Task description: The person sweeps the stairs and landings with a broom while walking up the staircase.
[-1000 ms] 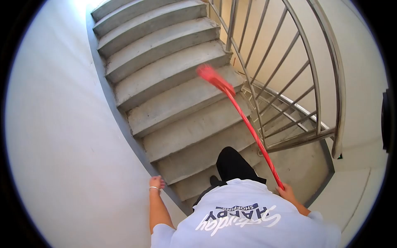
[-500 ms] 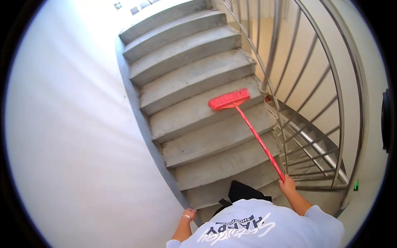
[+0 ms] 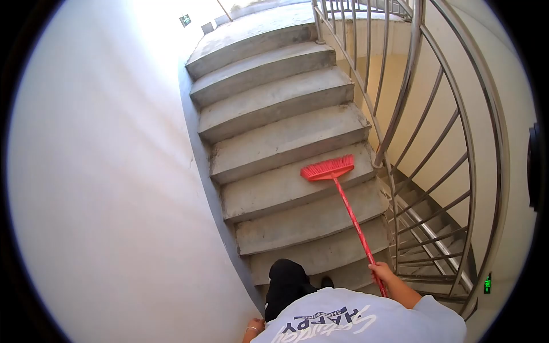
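A red broom [image 3: 357, 226] reaches up the stairs, its bristled head [image 3: 329, 168] resting on a concrete step [image 3: 269, 197] near the railing side. My right hand [image 3: 380, 271] is wrapped round the red handle, and a short length of it shows below my grip. Low at the left, beside the white wall [image 3: 126, 228], hangs my left hand [image 3: 255, 325], with a band at the wrist. Its fingers look curled and nothing shows in them. My bent knee [image 3: 286, 280] in black trousers is raised over the lower steps.
A curved metal railing [image 3: 403, 97] runs along the right side. Through its bars, a lower flight [image 3: 446, 240] shows. The steps rise to a bright landing [image 3: 263, 26]. Green signs hang on the left wall [image 3: 185, 20] and at the right [image 3: 487, 283].
The view has shifted, with the steps and broom head lower in it and more landing showing. My left knee has come up. More handle shows below my right hand.
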### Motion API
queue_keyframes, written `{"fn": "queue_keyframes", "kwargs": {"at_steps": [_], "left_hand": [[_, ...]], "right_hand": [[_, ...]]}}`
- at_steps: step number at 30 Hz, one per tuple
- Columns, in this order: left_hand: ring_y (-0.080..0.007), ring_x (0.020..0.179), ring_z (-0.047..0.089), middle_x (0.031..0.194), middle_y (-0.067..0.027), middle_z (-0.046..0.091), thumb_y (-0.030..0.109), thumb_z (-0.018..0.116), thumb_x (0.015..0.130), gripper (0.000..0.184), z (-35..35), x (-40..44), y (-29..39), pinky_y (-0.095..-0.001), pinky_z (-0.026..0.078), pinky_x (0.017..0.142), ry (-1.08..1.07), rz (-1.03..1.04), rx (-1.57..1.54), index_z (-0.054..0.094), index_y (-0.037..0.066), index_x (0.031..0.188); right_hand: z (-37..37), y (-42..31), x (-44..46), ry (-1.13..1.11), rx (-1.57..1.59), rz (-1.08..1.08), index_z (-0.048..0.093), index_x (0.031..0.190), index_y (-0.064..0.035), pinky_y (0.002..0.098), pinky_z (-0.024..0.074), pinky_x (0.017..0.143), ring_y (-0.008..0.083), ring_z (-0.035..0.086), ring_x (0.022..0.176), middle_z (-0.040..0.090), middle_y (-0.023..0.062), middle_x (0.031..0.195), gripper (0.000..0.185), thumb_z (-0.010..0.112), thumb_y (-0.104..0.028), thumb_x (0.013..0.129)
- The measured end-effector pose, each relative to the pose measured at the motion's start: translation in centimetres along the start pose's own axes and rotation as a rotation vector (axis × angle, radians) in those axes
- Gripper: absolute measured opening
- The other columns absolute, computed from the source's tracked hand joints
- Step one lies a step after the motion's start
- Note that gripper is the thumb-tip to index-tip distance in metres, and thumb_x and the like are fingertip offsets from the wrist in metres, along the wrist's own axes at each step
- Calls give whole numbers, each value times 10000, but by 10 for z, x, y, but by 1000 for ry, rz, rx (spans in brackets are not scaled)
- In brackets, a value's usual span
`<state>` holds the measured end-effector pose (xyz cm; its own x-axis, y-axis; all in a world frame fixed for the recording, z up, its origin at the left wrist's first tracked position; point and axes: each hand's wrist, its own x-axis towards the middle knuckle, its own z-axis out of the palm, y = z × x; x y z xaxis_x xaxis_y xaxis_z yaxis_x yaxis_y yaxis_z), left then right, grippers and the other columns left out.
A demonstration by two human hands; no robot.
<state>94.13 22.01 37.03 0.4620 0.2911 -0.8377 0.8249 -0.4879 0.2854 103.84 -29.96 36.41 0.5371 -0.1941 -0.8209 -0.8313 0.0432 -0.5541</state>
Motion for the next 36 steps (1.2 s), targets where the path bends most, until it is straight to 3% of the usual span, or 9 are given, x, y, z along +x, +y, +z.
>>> {"fn": "queue_keyframes", "kwargs": {"at_steps": [3, 5, 9, 11, 13, 16, 21, 27, 36], "left_hand": [[-220, 541, 609, 703, -127, 629, 239, 517, 848, 255, -23, 27, 25, -334, 499, 473, -1, 50, 66, 576, -8, 873], [-221, 540, 609, 704, -126, 627, 237, 507, 851, 255, -41, 56, 38, -338, 501, 477, 4, 61, 65, 573, -9, 867], [-222, 542, 607, 728, -128, 624, 230, 493, 859, 241, -78, 137, 50, -328, 502, 474, -4, -84, -205, 563, -1, 853], [-222, 526, 603, 686, -121, 611, 241, 514, 854, 246, -105, 150, 74, -333, 502, 472, -32, -74, -259, 554, -2, 858], [-217, 518, 600, 646, -110, 599, 237, 539, 840, 234, -136, 159, 104, -330, 486, 452, -124, -176, -282, 540, 3, 852], [-207, 505, 586, 619, -89, 582, 223, 545, 841, 209, -177, 172, 164, -323, 460, 425, -152, 54, -54, 526, 16, 843], [-160, 454, 530, 629, -72, 567, 194, 547, 861, 159, -231, 150, 288, -295, 420, 388, -15, 241, -266, 523, 38, 839], [-160, 482, 551, 706, -92, 591, 178, 557, 874, 152, -228, 169, 355, -288, 461, 406, -92, 211, -413, 525, 30, 862], [-179, 494, 548, 668, -78, 597, 183, 552, 842, 145, -214, 158, 396, -321, 436, 420, -174, 136, -91, 580, 42, 863]], "right_hand": [[9, -19, 14, 79, -2, -88, 563, 794, -63, 312, 416, 418, 155, 512, 484, 536, 43, 619, 257, 613, -314, 821], [15, -40, 6, 324, -296, -256, 578, 761, -60, 307, 416, 416, 148, 510, 468, 532, 37, 584, 270, 597, -320, 827], [9, -48, -8, 327, -298, -240, 584, 736, -54, 299, 407, 401, 143, 507, 451, 531, 37, 560, 280, 586, -317, 831], [22, -75, -48, 214, -38, -159, 581, 733, -45, 292, 397, 384, 136, 501, 440, 523, 39, 558, 289, 584, -317, 832], [43, -121, -87, 248, -46, -124, 570, 717, -44, 288, 390, 373, 126, 491, 432, 514, 36, 554, 301, 583, -321, 836], [60, -152, -114, 289, -100, -152, 559, 712, -42, 286, 391, 374, 119, 479, 425, 507, 30, 556, 317, 580, -330, 843], [81, -192, -120, 309, -82, -287, 555, 722, -31, 276, 381, 375, 114, 476, 425, 509, 27, 559, 318, 567, -316, 860], [98, -268, -118, 320, -67, -292, 578, 734, -24, 274, 384, 384, 110, 493, 430, 522, 30, 550, 312, 566, -308, 864], [103, -414, -35, 309, -162, -442, 600, 765, -16, 272, 421, 427, 110, 524, 454, 558, 45, 562, 321, 564, -321, 859]]}}
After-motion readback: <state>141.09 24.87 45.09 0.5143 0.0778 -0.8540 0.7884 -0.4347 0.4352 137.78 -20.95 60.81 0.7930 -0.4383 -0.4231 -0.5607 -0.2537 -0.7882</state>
